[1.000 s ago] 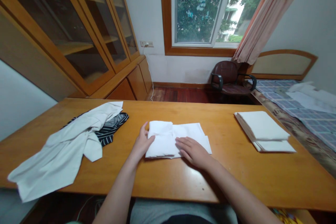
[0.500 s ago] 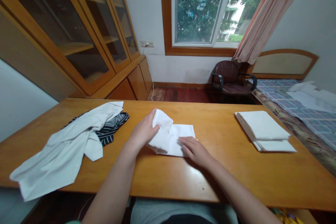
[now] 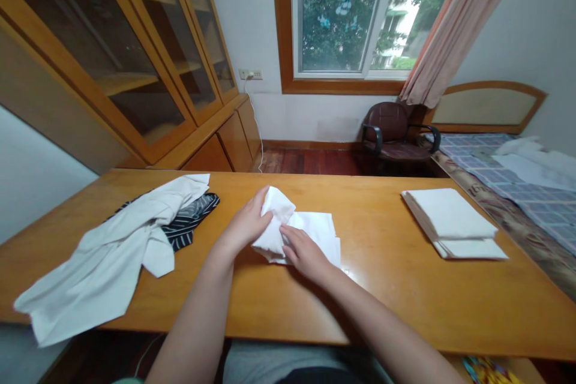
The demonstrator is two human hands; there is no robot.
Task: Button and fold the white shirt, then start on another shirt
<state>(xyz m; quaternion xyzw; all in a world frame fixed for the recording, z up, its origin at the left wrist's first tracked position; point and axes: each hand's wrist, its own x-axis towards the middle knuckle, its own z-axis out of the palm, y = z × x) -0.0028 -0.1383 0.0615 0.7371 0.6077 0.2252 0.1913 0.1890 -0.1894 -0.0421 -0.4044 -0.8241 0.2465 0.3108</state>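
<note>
A partly folded white cloth [image 3: 315,229] lies in the middle of the wooden table [image 3: 396,306]. My left hand [image 3: 243,227] grips its left end and holds that end lifted and bunched. My right hand [image 3: 304,254] rests on the cloth just right of the lifted end, fingers curled against the fabric near the fold.
A loose white garment [image 3: 108,252] lies over a dark striped one [image 3: 191,220] at the table's left. A stack of folded white cloths [image 3: 452,222] sits at the right. Behind are a glass-door cabinet [image 3: 126,54], a chair [image 3: 396,132], a window and a bed [image 3: 526,192].
My left hand lifted the cloth's left end off the table and folded it rightward. My right hand slid left from the cloth's flat middle to the lifted end.
</note>
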